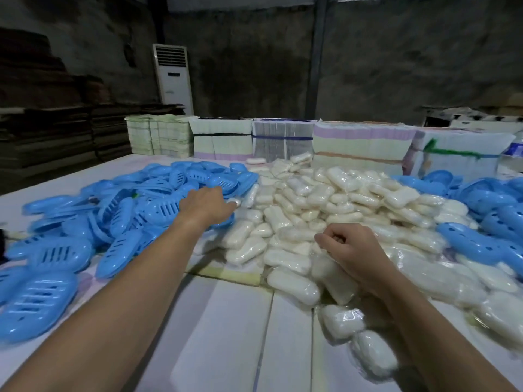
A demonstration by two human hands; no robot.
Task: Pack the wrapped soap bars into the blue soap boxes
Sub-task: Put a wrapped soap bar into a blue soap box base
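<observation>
- Centrally, a heap of wrapped soap bars (325, 199) lies on the table (232, 321), white bars in clear film, spreading from the far middle toward the near right edge; two bars at the near end sit just beside the right forearm
- To the left, a pile of blue soap boxes (113, 216) with slotted shells lies touching the left edge of the soap heap; a second pile of blue boxes (486, 210) lies at the right, against the far right side of the heap
- Left hand (208, 206) reaches out over the boundary between the left pile and the soap; its fingers are bent downward onto the blue shells, and something white shows at its fingertips (a wrapped bar or only part of the heap behind, I cannot tell), so whether it grips anything cannot be told
- Right hand (349, 246) rests on the near side of the soap heap; its fingers are curled inward with the thumb drawn toward them, pinching at the film of a bar beneath, though the held part is mostly hidden by the knuckles
- Behind the heap, bundled stacks of flat printed cartons (283, 142) stand in a row along the far edge of the table; a white floor-standing air conditioner (172, 75) stands against the dark wall behind
</observation>
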